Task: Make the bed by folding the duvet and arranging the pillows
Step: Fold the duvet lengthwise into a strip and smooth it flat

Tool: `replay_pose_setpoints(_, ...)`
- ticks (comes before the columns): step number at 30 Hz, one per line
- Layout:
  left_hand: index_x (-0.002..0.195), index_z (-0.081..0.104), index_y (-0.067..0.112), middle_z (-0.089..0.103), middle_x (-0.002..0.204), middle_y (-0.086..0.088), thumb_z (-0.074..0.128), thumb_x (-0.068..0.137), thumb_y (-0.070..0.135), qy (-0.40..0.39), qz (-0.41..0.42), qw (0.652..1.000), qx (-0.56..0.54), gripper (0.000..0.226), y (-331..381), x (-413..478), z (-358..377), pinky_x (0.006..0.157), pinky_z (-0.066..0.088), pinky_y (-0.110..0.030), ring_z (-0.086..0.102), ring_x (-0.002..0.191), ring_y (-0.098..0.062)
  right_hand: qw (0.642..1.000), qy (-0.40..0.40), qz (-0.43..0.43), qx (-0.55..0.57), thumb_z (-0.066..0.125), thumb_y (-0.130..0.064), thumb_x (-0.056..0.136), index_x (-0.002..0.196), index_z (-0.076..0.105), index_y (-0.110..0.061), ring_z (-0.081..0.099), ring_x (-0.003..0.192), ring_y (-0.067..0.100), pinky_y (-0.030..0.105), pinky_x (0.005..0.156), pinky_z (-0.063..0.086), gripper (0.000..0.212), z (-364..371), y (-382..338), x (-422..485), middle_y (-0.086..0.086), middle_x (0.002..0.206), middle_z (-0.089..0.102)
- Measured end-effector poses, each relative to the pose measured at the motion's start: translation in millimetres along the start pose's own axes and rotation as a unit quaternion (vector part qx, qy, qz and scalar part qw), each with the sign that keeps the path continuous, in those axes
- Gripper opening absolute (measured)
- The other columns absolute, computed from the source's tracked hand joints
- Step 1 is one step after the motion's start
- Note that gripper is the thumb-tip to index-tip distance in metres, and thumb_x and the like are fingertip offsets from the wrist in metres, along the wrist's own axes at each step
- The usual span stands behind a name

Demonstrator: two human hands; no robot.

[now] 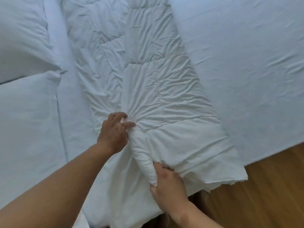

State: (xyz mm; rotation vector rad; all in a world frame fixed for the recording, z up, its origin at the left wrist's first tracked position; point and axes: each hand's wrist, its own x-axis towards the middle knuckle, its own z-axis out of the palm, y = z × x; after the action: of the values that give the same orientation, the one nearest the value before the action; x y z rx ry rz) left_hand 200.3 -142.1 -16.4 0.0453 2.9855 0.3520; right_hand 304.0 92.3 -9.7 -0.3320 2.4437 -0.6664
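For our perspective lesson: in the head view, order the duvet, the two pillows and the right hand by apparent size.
1. duvet.
2. near pillow and far pillow: both cropped by the frame, so unranked.
3. right hand, though nearest the camera.

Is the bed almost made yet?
About halfway. Done: the duvet is already folded into a long strip across the sheet. In hand: the left hand and right hand grip its bunched near end. Left: it's crumpled and needs smoothing, and the pillows lie at the side.
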Motion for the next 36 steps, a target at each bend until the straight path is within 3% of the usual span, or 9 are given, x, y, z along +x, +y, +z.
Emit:
replay_pose_setpoints(3,0.133,0.056,0.03,0.05,0.13,-0.005,0.062,0.087,0.023,0.017,-0.313,0.9,-0.302,0.046,29.9,-16.2,10.2,0.104,0.039,-0.03,0.054,0.115,-0.028,0.999,-0.014,0.008,-0.032,0.056,-0.033,0.085,0.125,0.04,-0.029,0.066,0.096,0.025,0.036,0.079,0.052,0.044,10.4,5.9,9.8,0.001,0.108,0.067)
replay_pose_setpoints(5,0.148,0.035,0.028,0.053,0.132,-0.005,0.065,0.087,0.046,-0.038,-0.408,0.808,-0.423,0.07,50.2,-7.1,12.6,0.106,0.043,-0.038,0.056,0.118,-0.028,0.999,-0.012,0.002,-0.043,0.056,-0.033,0.084,0.125,0.04,-0.03,0.066,0.095,0.025,0.036,0.079,0.053,0.044,11.9,11.5,10.0,0.0,0.106,0.068)
replay_pose_setpoints(6,0.151,0.029,0.024,0.054,0.137,-0.006,0.067,0.085,0.053,-0.057,-0.412,0.802,-0.428,0.081,56.1,2.6,13.5,0.106,0.043,-0.039,0.055,0.124,-0.029,0.999,-0.013,-0.005,-0.048,0.055,-0.033,0.084,0.125,0.04,-0.03,0.067,0.095,0.025,0.037,0.078,0.053,0.043,11.8,12.8,9.3,-0.001,0.106,0.067)
replay_pose_setpoints(17,0.131,0.053,0.004,0.056,0.135,-0.015,0.059,0.095,0.038,0.028,-0.349,0.884,-0.308,0.05,3.9,51.5,-7.1,0.105,0.039,-0.032,0.052,0.125,-0.032,0.997,-0.041,-0.061,-0.04,0.058,-0.03,0.073,0.112,0.043,-0.034,0.064,0.077,0.022,0.036,0.065,0.045,0.042,19.7,-28.4,-13.8,-0.008,0.084,0.064)
replay_pose_setpoints(21,0.124,0.061,0.009,0.065,0.123,-0.012,0.066,0.087,0.042,0.084,-0.352,0.878,-0.313,0.049,-35.1,5.4,-31.4,0.1,0.048,-0.042,0.06,0.112,-0.032,0.99,-0.062,-0.109,-0.061,0.065,-0.031,0.062,0.1,0.041,-0.034,0.06,0.057,0.019,0.031,0.049,0.041,0.045,31.6,-63.4,-31.1,-0.01,0.068,0.057)
replay_pose_setpoints(26,0.117,0.06,0.009,0.065,0.115,-0.008,0.066,0.09,0.04,0.037,-0.406,0.853,-0.325,0.041,-67.2,-62.9,9.3,0.091,0.048,-0.037,0.061,0.107,-0.031,0.978,-0.131,-0.103,-0.129,0.074,-0.037,0.033,0.096,0.055,-0.031,0.051,0.037,0.014,0.029,0.037,0.025,0.067,81.7,-64.5,-48.7,-0.011,0.057,0.051)
replay_pose_setpoints(30,0.122,0.059,0.009,0.063,0.123,-0.01,0.061,0.092,0.052,-0.04,-0.469,0.808,-0.355,0.053,-78.5,-78.4,55.2,0.091,0.042,-0.032,0.058,0.116,-0.033,0.968,-0.184,-0.059,-0.159,0.083,-0.039,0.02,0.107,0.056,-0.024,0.057,0.04,0.015,0.024,0.035,0.039,0.093,129.4,-64.7,-38.7,-0.007,0.066,0.061)
replay_pose_setpoints(33,0.134,0.054,0.009,0.059,0.135,-0.012,0.059,0.085,0.067,-0.059,-0.496,0.777,-0.384,0.076,-75.2,-88.6,61.6,0.105,0.045,-0.044,0.055,0.123,-0.034,0.966,-0.197,-0.047,-0.159,0.08,-0.025,0.062,0.128,0.048,-0.013,0.071,0.079,0.028,0.034,0.059,0.042,0.074,123.4,-87.4,-31.7,0.009,0.099,0.068)
replay_pose_setpoints(36,0.127,0.053,0.007,0.061,0.124,-0.013,0.06,0.088,0.06,-0.05,-0.489,0.8,-0.344,0.066,-55.6,-118.6,59.6,0.096,0.046,-0.04,0.056,0.119,-0.036,0.958,-0.218,-0.062,-0.178,0.06,-0.01,0.085,0.138,0.035,-0.009,0.067,0.1,0.036,0.038,0.069,0.035,0.059,122.8,-97.4,-38.8,0.015,0.115,0.064)
